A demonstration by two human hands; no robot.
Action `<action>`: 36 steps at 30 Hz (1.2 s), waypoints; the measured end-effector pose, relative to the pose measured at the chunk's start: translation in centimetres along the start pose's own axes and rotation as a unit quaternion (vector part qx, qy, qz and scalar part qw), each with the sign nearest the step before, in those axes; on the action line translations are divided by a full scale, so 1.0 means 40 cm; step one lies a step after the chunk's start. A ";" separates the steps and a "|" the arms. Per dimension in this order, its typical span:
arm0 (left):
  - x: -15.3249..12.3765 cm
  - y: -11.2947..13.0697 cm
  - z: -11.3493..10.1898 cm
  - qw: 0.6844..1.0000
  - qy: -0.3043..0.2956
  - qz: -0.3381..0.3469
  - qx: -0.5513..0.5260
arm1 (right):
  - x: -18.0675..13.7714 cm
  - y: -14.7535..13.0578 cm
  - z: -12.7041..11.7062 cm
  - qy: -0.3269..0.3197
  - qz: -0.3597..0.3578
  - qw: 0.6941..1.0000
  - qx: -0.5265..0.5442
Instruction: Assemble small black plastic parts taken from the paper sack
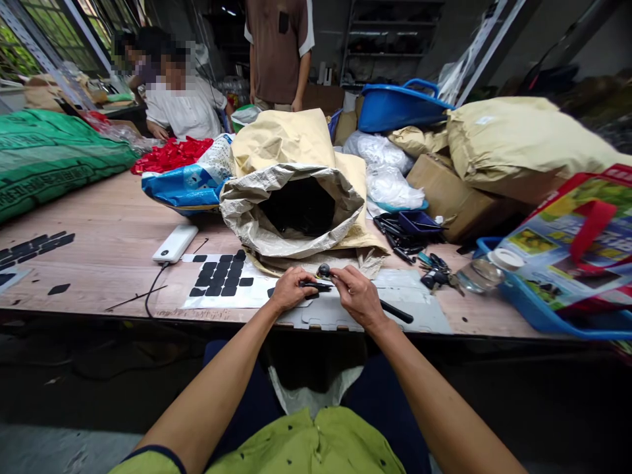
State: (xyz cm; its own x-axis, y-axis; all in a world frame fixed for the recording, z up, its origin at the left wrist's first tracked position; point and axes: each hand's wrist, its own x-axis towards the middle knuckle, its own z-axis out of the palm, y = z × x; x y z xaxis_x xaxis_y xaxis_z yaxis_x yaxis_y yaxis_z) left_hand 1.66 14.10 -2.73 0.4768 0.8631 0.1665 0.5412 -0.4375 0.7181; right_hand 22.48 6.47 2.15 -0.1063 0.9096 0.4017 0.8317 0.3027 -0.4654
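Note:
My left hand (290,289) is closed on a small slim black piece (316,286) just above the table's front edge. My right hand (356,295) pinches a small round dark knob-like piece (324,270) between thumb and fingertips, close to the black piece; whether the two touch I cannot tell. Under both hands lies a grey flat sheet (415,303). A black handle (396,311) sticks out on the sheet beside my right wrist; its other end is hidden. Behind my hands a large paper-like sack (291,141) lies with its mouth facing me, dark inside.
Left of my hands, black rounded patches (220,275) sit on a white sheet near a white power bank (175,242) with a cable. Rightward are black parts (395,237), a clear bottle (486,271) and a blue tray (567,316) with a colourful bag. Co-workers are across the table.

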 end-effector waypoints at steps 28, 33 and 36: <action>-0.005 0.017 -0.007 1.000 -0.007 -0.005 0.030 | 0.039 0.214 0.048 -0.001 0.000 0.990 -0.140; -0.010 0.034 -0.015 1.000 0.010 0.002 -0.019 | 0.042 0.213 0.048 -0.006 0.008 0.989 -0.145; -0.053 0.092 -0.021 0.991 0.022 -0.001 -0.129 | 0.043 0.211 0.048 -0.007 0.011 0.990 -0.144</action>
State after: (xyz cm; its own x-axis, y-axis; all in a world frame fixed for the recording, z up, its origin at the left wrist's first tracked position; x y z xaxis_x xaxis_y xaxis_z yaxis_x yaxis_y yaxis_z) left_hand 2.05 10.90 0.13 0.4412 0.8770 0.1904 0.3444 -0.3614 0.8665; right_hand 28.28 11.11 -2.59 -0.0913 0.9196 0.3821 0.9544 0.1903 -0.2299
